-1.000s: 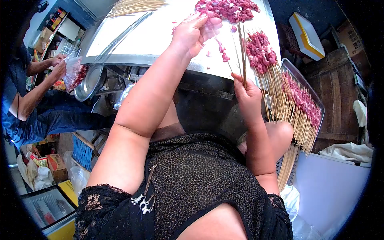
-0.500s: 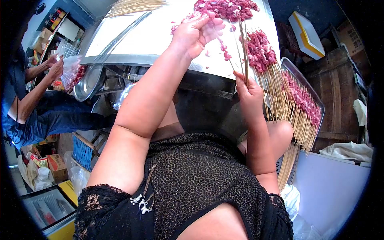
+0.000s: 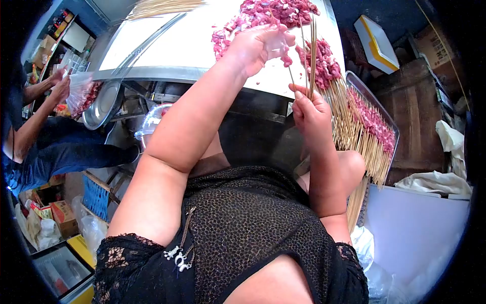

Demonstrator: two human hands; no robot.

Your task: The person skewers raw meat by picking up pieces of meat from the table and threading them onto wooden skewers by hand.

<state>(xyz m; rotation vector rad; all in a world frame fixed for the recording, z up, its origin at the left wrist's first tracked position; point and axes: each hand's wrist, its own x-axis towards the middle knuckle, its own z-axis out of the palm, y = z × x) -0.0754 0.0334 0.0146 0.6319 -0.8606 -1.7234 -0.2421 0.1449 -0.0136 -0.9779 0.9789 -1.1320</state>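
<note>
My left hand (image 3: 258, 48) curls over the white table, its fingers closed around the upper part of a skewer threaded with raw meat (image 3: 286, 59). Part of that skewer is hidden by the fingers. To its right, my right hand (image 3: 311, 110) grips the lower end of the same skewer, together with several bare bamboo skewers (image 3: 313, 55) pointing up. Behind my left hand lies a heap of cut raw meat (image 3: 278, 12). Finished meat skewers (image 3: 324, 61) are stacked just right of my right hand, their bamboo ends toward me.
A metal tray (image 3: 397, 134) of meat skewers stands at the right. On the white table (image 3: 202, 45) lie loose bamboo skewers (image 3: 164, 7) and thin metal rods (image 3: 152, 40). At left, a person (image 3: 55, 86) holds a plastic bag of meat (image 3: 83, 96) near a metal basin (image 3: 101, 106).
My left hand has gone from partly spread fingers to curled around the meat on the skewer. My right hand still grips the skewers. The whole view has shifted slightly.
</note>
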